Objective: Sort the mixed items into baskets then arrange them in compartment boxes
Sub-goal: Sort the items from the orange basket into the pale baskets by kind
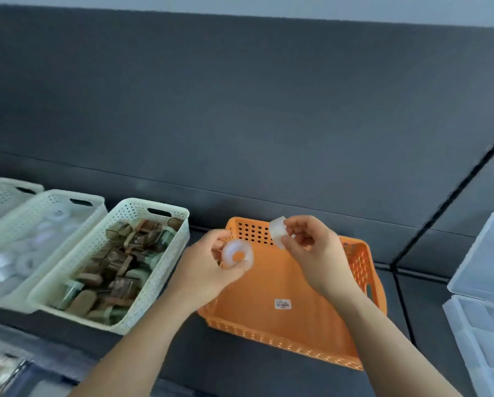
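**Figure.** Sorting step, head view. The left hand (208, 267) holds a translucent ring-shaped roll (230, 249) (its open core shows the orange behind it), the grip closed round the rim with fingers curled. The right hand (311, 247) pinches a second translucent roll (277, 232) between thumb and fingertips, its grip likewise clamped on the piece. Both rolls are in the air above the orange basket (268, 333), whose visible floor carries only a small label.

On the tabletop (240, 365) to the left stand three cream baskets. The nearest (151, 282) holds brown and green pieces. The middle one (68, 194) holds pale translucent rolls that appear to match those in hand. The farthest (5, 184) is partly out of view. A clear compartment box (480, 325) lies open at the right edge.

Judged from this layout, the rolls belong in the middle cream basket. To do the step well, each hand should carry its roll over the nearest basket without brushing the rim, lower it close above the pile, and only then release, since a round roll dropped from height would likely bounce or roll out. One hand at a time would suit the reach, as the target lies well to the left.
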`<state>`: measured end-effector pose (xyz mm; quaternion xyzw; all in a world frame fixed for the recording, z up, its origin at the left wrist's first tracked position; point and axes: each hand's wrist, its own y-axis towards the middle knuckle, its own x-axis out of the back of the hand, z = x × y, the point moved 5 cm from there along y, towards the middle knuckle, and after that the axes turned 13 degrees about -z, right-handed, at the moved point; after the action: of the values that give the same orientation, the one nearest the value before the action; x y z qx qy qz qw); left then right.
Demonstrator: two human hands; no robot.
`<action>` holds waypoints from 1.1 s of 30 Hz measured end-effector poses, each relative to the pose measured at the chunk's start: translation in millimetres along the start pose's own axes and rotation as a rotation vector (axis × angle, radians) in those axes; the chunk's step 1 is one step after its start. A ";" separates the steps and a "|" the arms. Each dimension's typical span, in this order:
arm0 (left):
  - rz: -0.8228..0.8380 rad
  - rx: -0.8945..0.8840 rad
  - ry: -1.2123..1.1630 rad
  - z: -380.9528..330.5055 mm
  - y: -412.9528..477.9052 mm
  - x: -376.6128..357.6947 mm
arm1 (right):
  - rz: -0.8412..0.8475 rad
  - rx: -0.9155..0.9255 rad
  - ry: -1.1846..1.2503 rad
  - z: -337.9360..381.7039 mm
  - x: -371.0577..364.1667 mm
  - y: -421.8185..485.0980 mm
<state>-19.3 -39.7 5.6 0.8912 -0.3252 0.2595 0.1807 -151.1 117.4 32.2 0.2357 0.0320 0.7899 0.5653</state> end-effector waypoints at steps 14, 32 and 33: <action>-0.425 0.196 0.185 211.7 49.1 283.0 | 0.306 0.121 0.091 118.0 -286.3 -45.6; -0.143 -0.137 0.477 296.4 94.7 339.6 | 0.423 0.292 -0.493 137.9 -438.0 -85.9; -0.195 -0.120 0.501 298.1 86.8 347.8 | 0.397 0.262 -0.467 138.0 -433.4 -89.3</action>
<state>252.5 -417.8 -17.8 0.8141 -0.1978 0.4335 0.3319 91.9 -274.0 -19.5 0.4828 -0.0439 0.7983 0.3574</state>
